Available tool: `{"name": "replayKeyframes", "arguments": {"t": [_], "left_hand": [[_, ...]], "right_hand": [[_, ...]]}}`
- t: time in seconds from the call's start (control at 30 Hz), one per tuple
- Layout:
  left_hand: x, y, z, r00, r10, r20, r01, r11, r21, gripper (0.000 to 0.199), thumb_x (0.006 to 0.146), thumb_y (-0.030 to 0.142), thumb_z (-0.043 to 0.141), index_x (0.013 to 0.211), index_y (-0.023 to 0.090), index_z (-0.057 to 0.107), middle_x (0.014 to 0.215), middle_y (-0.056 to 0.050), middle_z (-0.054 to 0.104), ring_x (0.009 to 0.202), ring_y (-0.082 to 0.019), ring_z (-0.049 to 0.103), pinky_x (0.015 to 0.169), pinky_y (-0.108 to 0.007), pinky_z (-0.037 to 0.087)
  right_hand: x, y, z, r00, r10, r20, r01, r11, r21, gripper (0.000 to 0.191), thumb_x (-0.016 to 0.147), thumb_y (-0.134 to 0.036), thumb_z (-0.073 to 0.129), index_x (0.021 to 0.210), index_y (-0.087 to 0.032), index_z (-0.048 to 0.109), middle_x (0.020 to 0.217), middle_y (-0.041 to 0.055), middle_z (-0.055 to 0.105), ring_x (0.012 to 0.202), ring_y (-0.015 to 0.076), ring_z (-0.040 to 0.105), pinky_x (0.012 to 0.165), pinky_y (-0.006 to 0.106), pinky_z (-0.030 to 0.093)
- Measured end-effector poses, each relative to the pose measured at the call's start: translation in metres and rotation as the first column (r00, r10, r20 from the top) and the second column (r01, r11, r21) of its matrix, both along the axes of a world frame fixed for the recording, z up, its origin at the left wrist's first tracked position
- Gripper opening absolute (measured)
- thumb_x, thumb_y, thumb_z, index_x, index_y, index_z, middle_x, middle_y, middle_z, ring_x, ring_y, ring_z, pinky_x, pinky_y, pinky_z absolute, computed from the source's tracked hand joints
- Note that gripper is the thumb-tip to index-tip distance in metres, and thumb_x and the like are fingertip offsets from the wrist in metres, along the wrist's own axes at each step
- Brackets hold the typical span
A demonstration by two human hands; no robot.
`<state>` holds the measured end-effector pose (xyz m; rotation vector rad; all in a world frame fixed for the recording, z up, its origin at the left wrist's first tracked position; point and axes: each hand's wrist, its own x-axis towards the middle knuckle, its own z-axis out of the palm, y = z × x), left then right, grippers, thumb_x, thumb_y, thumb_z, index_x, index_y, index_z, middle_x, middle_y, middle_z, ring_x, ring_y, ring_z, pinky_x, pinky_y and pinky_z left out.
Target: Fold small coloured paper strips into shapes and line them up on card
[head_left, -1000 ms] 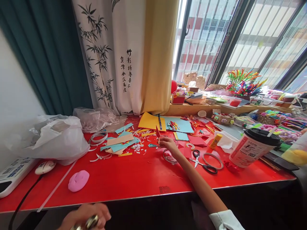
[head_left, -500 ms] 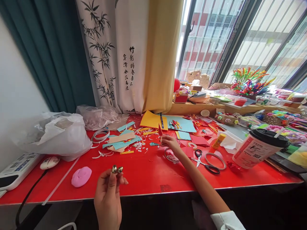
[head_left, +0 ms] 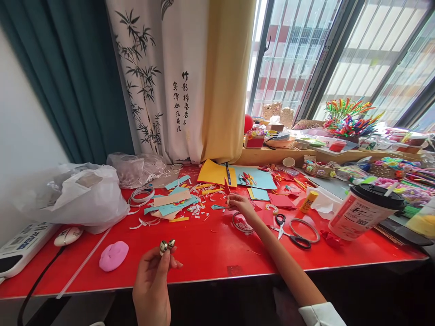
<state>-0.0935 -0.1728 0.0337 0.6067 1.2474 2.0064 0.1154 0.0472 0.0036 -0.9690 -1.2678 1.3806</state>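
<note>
Gold and shiny, two little round balls [head_left: 164,246] sit at the tips of the left hand [head_left: 152,280]. The thumb and fingers pinch them from below, so they stick up over the near edge of the red table [head_left: 200,253]. A soft pink lump [head_left: 113,256] lies on the table to the left of this hand, well apart from it.

The right hand [head_left: 240,204] reaches far across the table. Its thumb and fingers press together on the bottom of a pointy red paper piece [head_left: 227,186], and the point goes up. The paper is in front of a yellow sheet [head_left: 212,172]. A small blue paper bit [head_left: 217,207] lies just to the left of the hand. A round thing with red and white bits [head_left: 242,222] is below the hand, partly hidden by the arm.

Left of the right hand there is a messy pile of paper strips [head_left: 171,199], blue, tan and yellow. Right of the arm, scissors with black handles [head_left: 298,241] lie with their handles spread wide. A ring [head_left: 304,230] lies just beside them. Behind the ring, a yellow glue stick [head_left: 308,202] stands a bit tilted. A big paper cup with a black lid [head_left: 363,213] is farther right. White plastic bags [head_left: 102,199] are heaped on the left.
</note>
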Motion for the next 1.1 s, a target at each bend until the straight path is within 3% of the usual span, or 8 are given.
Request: {"name": "replayKeyframes", "arguments": {"t": [0.2, 0.5, 0.67, 0.87, 1.1], "left_hand": [[-0.003, 0.0, -0.01, 0.998, -0.043, -0.043, 0.04, 0.998, -0.048, 0.031, 0.064, 0.031, 0.07, 0.088, 0.018, 0.057, 0.078, 0.001, 0.063, 0.06, -0.009, 0.056, 0.062, -0.023, 0.05], [0.001, 0.001, -0.019, 0.987, -0.096, -0.127, 0.086, 0.993, -0.079, 0.034, 0.06, 0.035, 0.071, 0.084, 0.016, 0.056, 0.056, 0.003, 0.057, 0.061, -0.015, 0.06, 0.059, -0.026, 0.051], [0.002, 0.001, -0.022, 0.973, -0.074, -0.219, 0.041, 0.988, -0.151, 0.039, 0.059, 0.042, 0.069, 0.086, 0.017, 0.056, 0.065, 0.0, 0.062, 0.059, -0.015, 0.058, 0.062, -0.03, 0.05], [-0.012, 0.004, -0.018, 0.817, -0.192, -0.544, -0.051, 0.915, -0.399, 0.04, 0.058, 0.056, 0.063, 0.078, 0.021, 0.06, 0.09, -0.004, 0.066, 0.092, -0.026, 0.059, 0.069, -0.031, 0.047], [-0.022, 0.011, -0.028, 0.896, -0.193, -0.399, 0.04, 0.932, -0.361, 0.041, 0.054, 0.054, 0.066, 0.073, 0.019, 0.058, 0.088, -0.004, 0.067, 0.09, -0.024, 0.06, 0.084, -0.035, 0.045]], "right_hand": [[0.0, 0.002, -0.001, 1.0, -0.013, -0.005, 0.013, 1.0, -0.004, 0.016, 0.059, -0.022, 0.067, 0.074, -0.017, 0.065, 0.067, 0.0017, 0.065, 0.056, 0.0138, 0.063, 0.06, 0.026, 0.054], [-0.001, -0.004, 0.003, 1.0, 0.027, -0.005, -0.027, 1.0, 0.002, 0.013, 0.057, -0.023, 0.068, 0.067, -0.015, 0.065, 0.065, 0.0024, 0.065, 0.058, 0.015, 0.064, 0.062, 0.027, 0.054], [0.0, -0.001, 0.0, 1.0, -0.004, -0.022, 0.004, 1.0, -0.013, 0.014, 0.059, -0.021, 0.068, 0.072, -0.016, 0.065, 0.067, 0.0024, 0.066, 0.058, 0.0153, 0.064, 0.062, 0.027, 0.055], [0.002, 0.003, -0.003, 0.998, -0.052, -0.035, 0.05, 0.998, -0.034, 0.015, 0.06, -0.019, 0.067, 0.074, -0.016, 0.066, 0.07, 0.0026, 0.067, 0.055, 0.0135, 0.063, 0.06, 0.026, 0.055], [0.0, 0.001, -0.001, 0.998, -0.045, -0.034, 0.043, 0.998, -0.055, 0.014, 0.06, -0.018, 0.066, 0.073, -0.015, 0.066, 0.068, 0.0034, 0.067, 0.055, 0.0133, 0.063, 0.06, 0.026, 0.055]]}}
